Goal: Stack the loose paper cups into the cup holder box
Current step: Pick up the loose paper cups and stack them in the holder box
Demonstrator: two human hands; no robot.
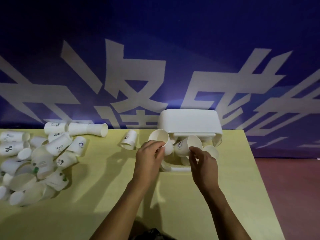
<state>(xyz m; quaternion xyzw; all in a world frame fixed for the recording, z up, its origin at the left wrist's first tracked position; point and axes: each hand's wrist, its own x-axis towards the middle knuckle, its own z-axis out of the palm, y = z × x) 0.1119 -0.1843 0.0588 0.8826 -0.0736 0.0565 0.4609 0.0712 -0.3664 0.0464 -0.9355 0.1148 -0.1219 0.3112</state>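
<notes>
1. Both forearms reach forward over the yellow desk (173,196) toward the box (189,122).
2. The left hand (149,157) pinches the rim of a white cup (160,138), whose mouth tilts toward the camera, just in front of the box.
3. The right hand (204,163) grips a second cup (186,146) by its rim with thumb and curled fingers; this one bears a dark printed mark.
4. The white box stands at the desk's far edge with its lid raised; more cups (210,150) sit in its open front, partly hidden by the hands.
5. One lone cup (129,139) lies on its side left of the box.
6. A loose pile (38,158) of cups covers the desk's left side; two show "%" prints, others small drawings too blurred to read.
7. Behind the desk hangs a blue banner (155,49) with large pale characters.
</notes>
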